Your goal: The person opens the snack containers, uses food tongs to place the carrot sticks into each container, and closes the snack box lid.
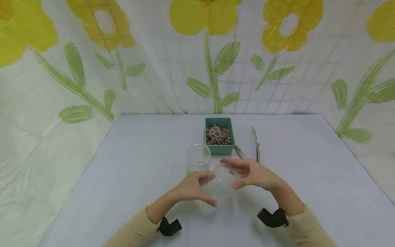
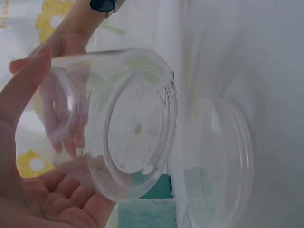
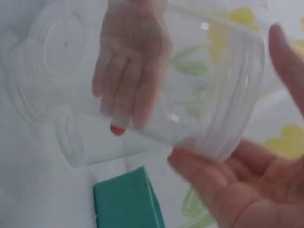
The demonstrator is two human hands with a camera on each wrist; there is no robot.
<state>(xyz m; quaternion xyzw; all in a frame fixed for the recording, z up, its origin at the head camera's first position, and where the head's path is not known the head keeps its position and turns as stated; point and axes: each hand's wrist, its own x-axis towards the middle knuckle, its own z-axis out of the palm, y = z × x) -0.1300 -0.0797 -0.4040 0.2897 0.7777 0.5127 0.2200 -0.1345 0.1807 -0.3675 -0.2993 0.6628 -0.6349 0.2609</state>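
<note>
A clear plastic jar (image 1: 220,181) is held tilted above the table between both hands. My left hand (image 1: 197,187) grips its side, thumb toward me and fingers around the far side. The jar's round base (image 2: 137,128) faces the left wrist view. My right hand (image 1: 257,175) holds the other end, where a frosted band (image 3: 235,90) runs round the jar, with thumb and fingers on opposite sides. Below the jar, a translucent round lid-like piece (image 2: 228,156) is close to the table. Just behind my left hand stands a second clear jar (image 1: 199,156).
A green rectangular tub (image 1: 220,150) filled with brownish flakes stands farther back. To its right lies a slim knife-like tool (image 1: 257,144), with another slim tool (image 1: 239,151) partly behind my right hand. A flower-painted sheet (image 1: 160,85) hangs behind the white table (image 1: 135,164).
</note>
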